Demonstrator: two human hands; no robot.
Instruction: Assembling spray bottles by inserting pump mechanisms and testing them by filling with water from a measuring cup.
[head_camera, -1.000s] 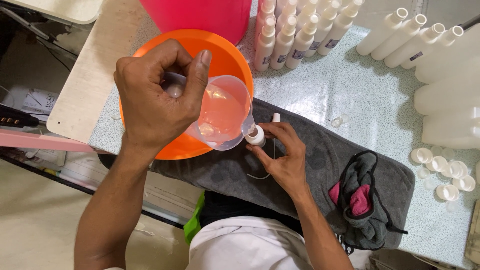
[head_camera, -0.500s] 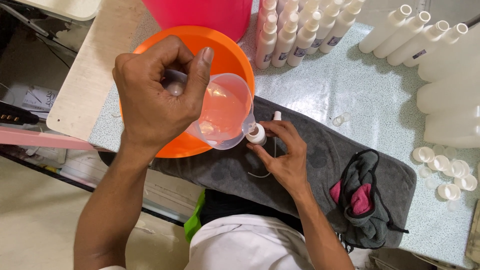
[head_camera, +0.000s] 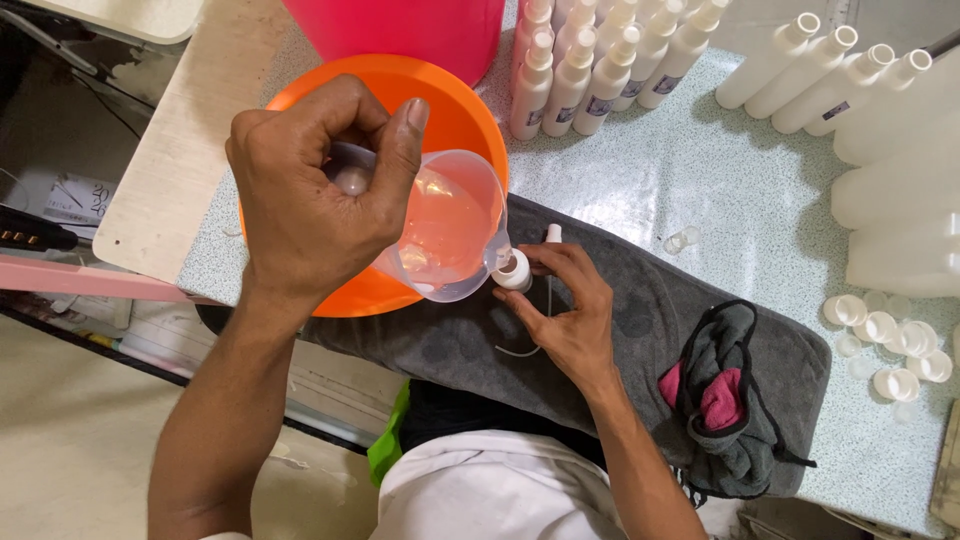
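My left hand (head_camera: 305, 195) grips the handle of a clear plastic measuring jug (head_camera: 450, 225) tilted to the right, its spout over the mouth of a small white bottle (head_camera: 513, 270). My right hand (head_camera: 565, 315) holds that bottle upright on a dark grey towel (head_camera: 650, 320). The jug holds pale liquid and hangs above an orange basin (head_camera: 390, 85). A thin white spray tube lies on the towel beside my right hand.
A pink bucket (head_camera: 400, 30) stands behind the basin. Several white spray bottles (head_camera: 590, 70) stand at the back, more lie at the right (head_camera: 830, 75). White caps (head_camera: 890, 345) are scattered at the far right. A bunched grey and pink cloth (head_camera: 725, 400) lies on the towel.
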